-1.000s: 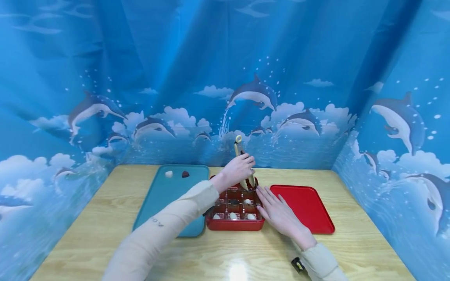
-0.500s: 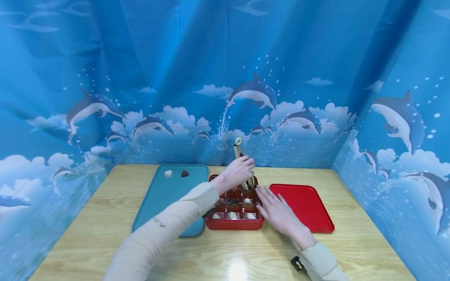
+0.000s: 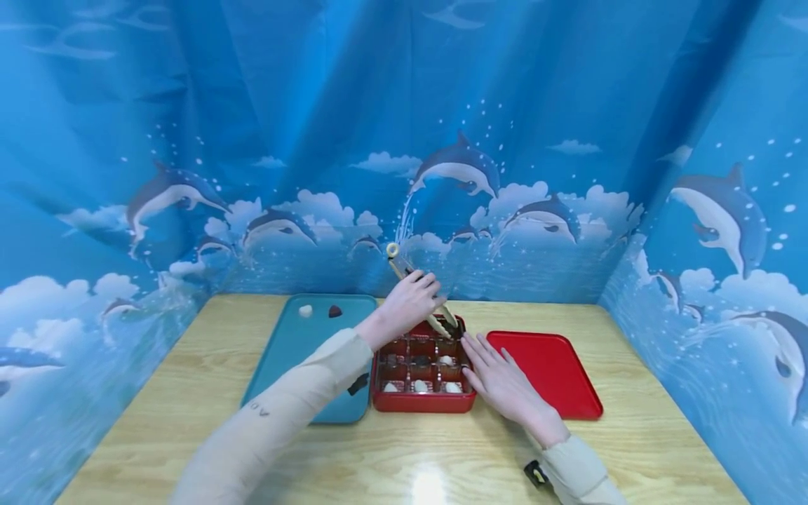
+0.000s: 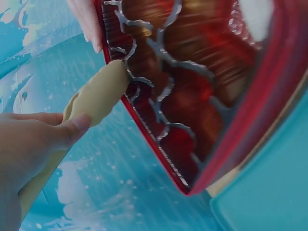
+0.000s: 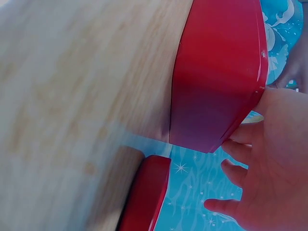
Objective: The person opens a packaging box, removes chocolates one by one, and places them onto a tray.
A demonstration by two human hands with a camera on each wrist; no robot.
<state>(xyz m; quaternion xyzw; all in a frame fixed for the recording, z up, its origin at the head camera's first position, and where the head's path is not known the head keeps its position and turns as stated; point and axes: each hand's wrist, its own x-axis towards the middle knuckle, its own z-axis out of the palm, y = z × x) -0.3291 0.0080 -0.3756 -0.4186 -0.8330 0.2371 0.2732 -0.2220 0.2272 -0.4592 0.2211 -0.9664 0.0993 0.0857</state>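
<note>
My left hand (image 3: 407,303) grips a pair of cream-coloured tongs (image 3: 398,264), its ring end leaning up and left. The two tong tips stand apart over the back right compartment of a red divided box (image 3: 424,403), where something dark shows between them. In the left wrist view one cream tong tip (image 4: 103,91) reaches over the box rim. My right hand (image 3: 505,389) rests against the box's right side with fingers mostly straight. Inside the box, white chocolates (image 3: 421,386) fill the front row, and a dark chocolate (image 3: 421,360) sits mid-box.
A teal tray (image 3: 297,358) lies left of the box, bearing a white chocolate (image 3: 306,311) and a dark chocolate (image 3: 334,311) near its back edge. To the right is a red lid (image 3: 552,375) on the wooden table (image 3: 353,463). A dolphin-print curtain (image 3: 379,175) hangs behind.
My left hand has shifted a little left and up. The tongs now lean further left, with their tips spread apart at the back right compartment. My right hand has stayed put.
</note>
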